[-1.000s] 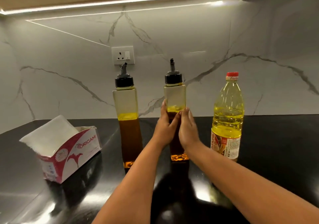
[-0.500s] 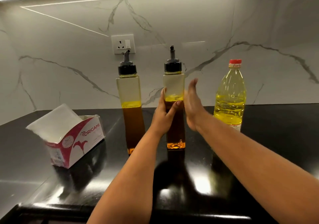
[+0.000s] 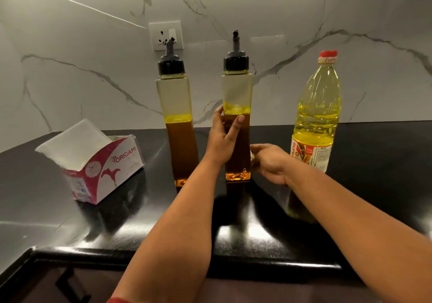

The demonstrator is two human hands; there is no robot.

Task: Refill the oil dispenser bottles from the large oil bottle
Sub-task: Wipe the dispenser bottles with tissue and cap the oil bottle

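Note:
Two tall square dispenser bottles with black pour spouts stand on the black counter (image 3: 378,167), each over half full of dark oil. My left hand (image 3: 222,139) grips the right dispenser bottle (image 3: 236,87) around its middle, thumb on the front face. My right hand (image 3: 271,162) hovers low beside that bottle's right side, fingers loosely curled and holding nothing I can see. The left dispenser bottle (image 3: 174,97) stands untouched. The large oil bottle (image 3: 318,106), yellow oil, red cap on, stands at the right, just behind my right hand.
An open red-and-white tissue box (image 3: 105,169) lies at the left of the counter. A wall socket (image 3: 166,35) sits on the marble backsplash behind the left dispenser. The counter's front edge (image 3: 257,258) runs below my forearms.
My right hand came off the right dispenser bottle, lifted open beside it, then dropped low to its right side. My left hand kept its grip. The camera tilted downward and closer.

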